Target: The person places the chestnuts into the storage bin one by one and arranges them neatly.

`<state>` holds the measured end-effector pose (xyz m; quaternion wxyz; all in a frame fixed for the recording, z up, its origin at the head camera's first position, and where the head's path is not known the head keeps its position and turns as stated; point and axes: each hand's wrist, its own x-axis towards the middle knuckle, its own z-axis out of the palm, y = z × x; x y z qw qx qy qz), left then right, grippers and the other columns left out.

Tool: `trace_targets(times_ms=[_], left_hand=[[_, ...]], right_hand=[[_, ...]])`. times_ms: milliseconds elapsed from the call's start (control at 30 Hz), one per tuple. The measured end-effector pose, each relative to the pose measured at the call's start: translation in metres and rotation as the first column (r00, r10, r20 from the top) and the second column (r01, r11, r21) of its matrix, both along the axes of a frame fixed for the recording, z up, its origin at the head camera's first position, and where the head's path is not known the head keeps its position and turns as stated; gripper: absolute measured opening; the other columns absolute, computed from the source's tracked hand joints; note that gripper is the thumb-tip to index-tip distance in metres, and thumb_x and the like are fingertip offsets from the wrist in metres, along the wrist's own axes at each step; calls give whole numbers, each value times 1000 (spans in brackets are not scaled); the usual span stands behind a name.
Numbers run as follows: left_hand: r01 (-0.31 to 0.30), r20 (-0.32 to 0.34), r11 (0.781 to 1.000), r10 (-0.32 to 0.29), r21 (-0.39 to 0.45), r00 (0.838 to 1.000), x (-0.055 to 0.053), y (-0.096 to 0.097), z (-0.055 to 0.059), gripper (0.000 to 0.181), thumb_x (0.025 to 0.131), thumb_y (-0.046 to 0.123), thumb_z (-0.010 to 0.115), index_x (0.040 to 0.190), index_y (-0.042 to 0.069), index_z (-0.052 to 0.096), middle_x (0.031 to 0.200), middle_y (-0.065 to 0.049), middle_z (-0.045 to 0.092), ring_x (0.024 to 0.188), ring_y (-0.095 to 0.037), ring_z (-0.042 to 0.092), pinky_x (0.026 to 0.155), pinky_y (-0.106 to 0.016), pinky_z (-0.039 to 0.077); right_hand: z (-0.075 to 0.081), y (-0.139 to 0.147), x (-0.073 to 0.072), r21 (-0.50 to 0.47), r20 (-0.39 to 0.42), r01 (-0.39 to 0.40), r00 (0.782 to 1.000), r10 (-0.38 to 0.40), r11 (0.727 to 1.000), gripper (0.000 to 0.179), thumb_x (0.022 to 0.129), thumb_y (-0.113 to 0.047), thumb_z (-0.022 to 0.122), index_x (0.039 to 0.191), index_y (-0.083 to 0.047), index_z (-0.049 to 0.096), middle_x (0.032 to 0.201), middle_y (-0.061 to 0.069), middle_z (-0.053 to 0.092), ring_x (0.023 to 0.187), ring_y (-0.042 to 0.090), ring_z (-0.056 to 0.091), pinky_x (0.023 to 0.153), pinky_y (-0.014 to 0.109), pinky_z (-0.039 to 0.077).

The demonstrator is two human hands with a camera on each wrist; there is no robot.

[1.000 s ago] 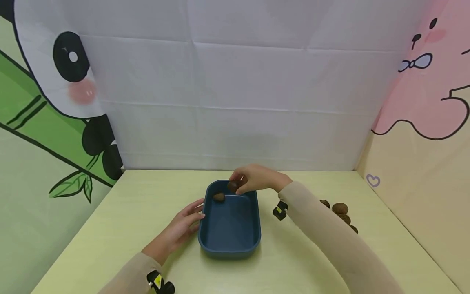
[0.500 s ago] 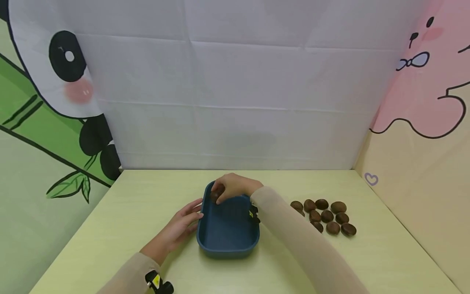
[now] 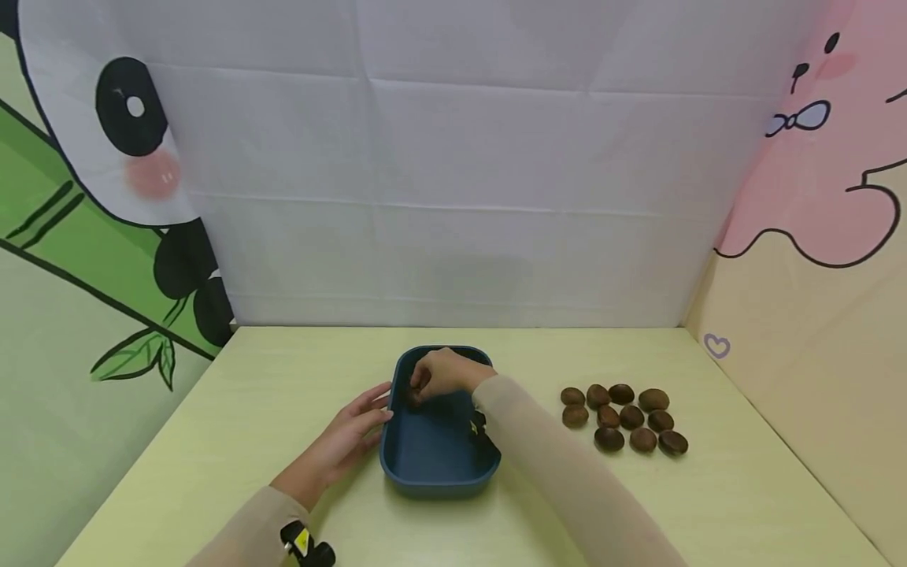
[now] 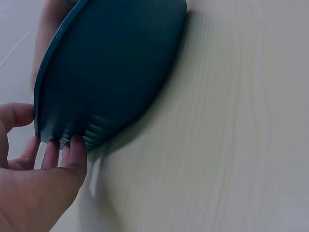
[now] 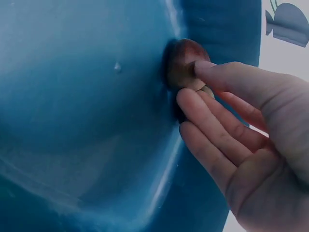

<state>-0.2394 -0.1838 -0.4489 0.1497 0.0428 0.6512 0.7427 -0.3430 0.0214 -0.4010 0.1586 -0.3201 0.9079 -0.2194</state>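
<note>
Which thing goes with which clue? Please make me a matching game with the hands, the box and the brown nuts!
1. left hand
2. right hand
3. box
4. loose nuts

A. on the table, right of the box
B. dark blue
C. inside the box, holding a nut
D. touching the box's outer left side

Pairs: 1-D, 2-C, 3-B, 4-A

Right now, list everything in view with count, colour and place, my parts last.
Tray: one, blue, on table.
Loose nuts: eleven, brown, right of tray.
Pinched nut: one, brown, inside tray; others possibly hidden.
Table: one, yellowish, beneath tray.
Backdrop: one, white, behind table.
Panda drawing: one, black and white, left wall.
Animal drawing: one, pink, right wall.
Heart: one, purple, right wall.
Wrist devices: two, black-yellow, on wrists.
Sleeves: two, beige, both arms.
Left hand: one, bare, touching tray.
Right hand: one, bare, in tray.
</note>
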Motion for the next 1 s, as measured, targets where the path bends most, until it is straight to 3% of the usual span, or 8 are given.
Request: trace_targets(times_ms=[500,1000], left_hand=[[1,-5,1000,-1,-1,1000,0,0,1,61,102,11,52,157,8,28,161,-22,24,143,-36,32,115,-53,27],[-15,-4,1000,15,10,1000,1,2,1,60,102,9,51,157,7,29,161,-22,25,144,-37,31,114,-55,27]], right_hand=[[2,3,0,-21,-18,31,999,-31,999,23,89,-21,78,111,-13,74,94,-8,70,88,6,64,85,25,51],[61,34,9,13,-84,-50,995,51,999,32,92,-18,75,122,-9,68,105,2,69,98,15,64,87,32,52]])
